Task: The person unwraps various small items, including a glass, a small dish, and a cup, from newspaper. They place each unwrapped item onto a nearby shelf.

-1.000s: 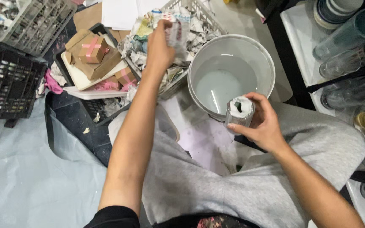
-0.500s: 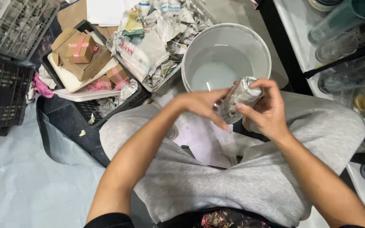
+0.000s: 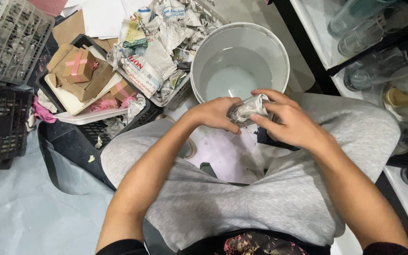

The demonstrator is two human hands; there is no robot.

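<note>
Hands meet above the lap: the right hand (image 3: pixel 291 123) grips a small clear drinking glass stuffed and wrapped with crumpled newspaper (image 3: pixel 245 111), fingers curled over its top and side, while the left hand (image 3: pixel 216 114) closes on the other end of the same glass, thumb and fingertips pressed into the paper. The glass lies tilted on its side between both palms, just in front of the round white plastic bucket (image 3: pixel 279 49), which holds shallow cloudy water. Beneath the forearms are crossed legs in light grey sweatpants (image 3: pixel 223 203). To the left of the bucket sits a basket heaped with crumpled newspaper sheets (image 3: pixel 159 56), and farther left a white tray with brown cardboard boxes taped in pink (image 3: pixel 79 66). Along the right edge, clear glassware stands on white shelves (image 3: pixel 378 28).
</note>
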